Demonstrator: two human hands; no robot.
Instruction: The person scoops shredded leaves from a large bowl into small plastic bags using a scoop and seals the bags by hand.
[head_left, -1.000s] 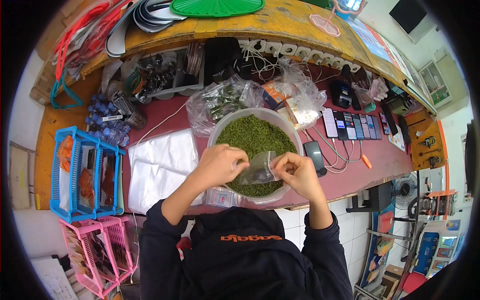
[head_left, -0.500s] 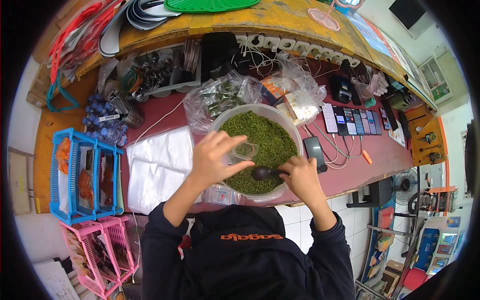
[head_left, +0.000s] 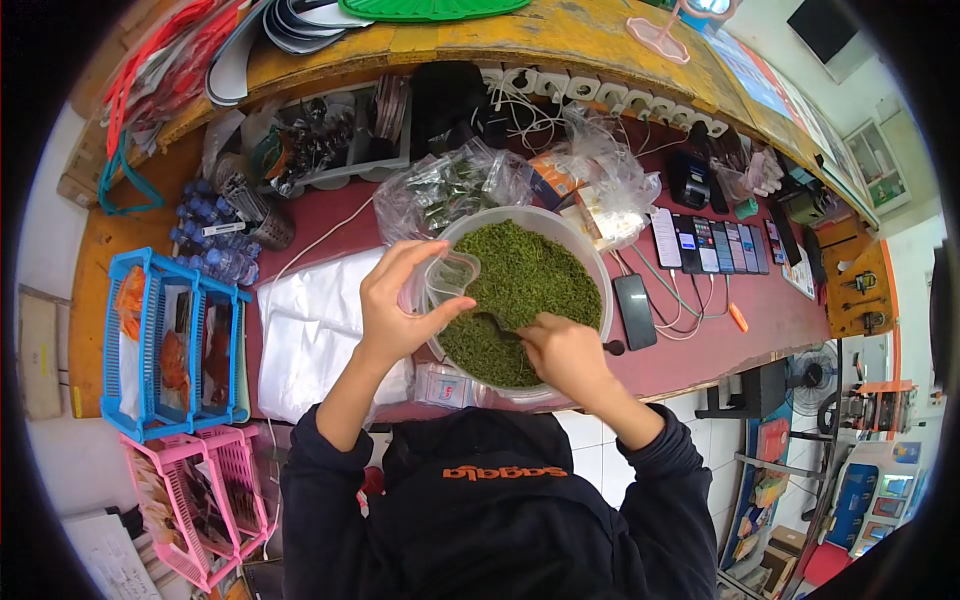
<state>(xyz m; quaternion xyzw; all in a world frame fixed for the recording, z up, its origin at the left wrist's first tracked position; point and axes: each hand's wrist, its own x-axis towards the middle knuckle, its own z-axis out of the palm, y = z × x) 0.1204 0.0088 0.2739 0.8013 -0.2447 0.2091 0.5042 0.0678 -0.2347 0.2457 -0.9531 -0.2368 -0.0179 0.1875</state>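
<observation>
A large translucent tub [head_left: 597,260] full of chopped green leaves [head_left: 530,265] stands on the red table. My left hand [head_left: 400,300] holds a small clear plastic cup [head_left: 452,276] between thumb and fingers, over the tub's left side. My right hand [head_left: 565,350] is closed round a dark spoon [head_left: 495,325], whose bowl end is down in the leaves near the middle of the tub. The spoon's handle end [head_left: 614,347] sticks out to the right of my hand.
White plastic sheets [head_left: 310,335] lie left of the tub, clear bags [head_left: 450,190] behind it. Several phones [head_left: 706,243] and cables are at the right. A blue basket [head_left: 170,350] and a pink basket [head_left: 200,500] stand at the left.
My left hand has moved left with the cup, which now looks tilted. My right hand has shifted left and a little down, and the spoon's bowl has gone into the leaves.
</observation>
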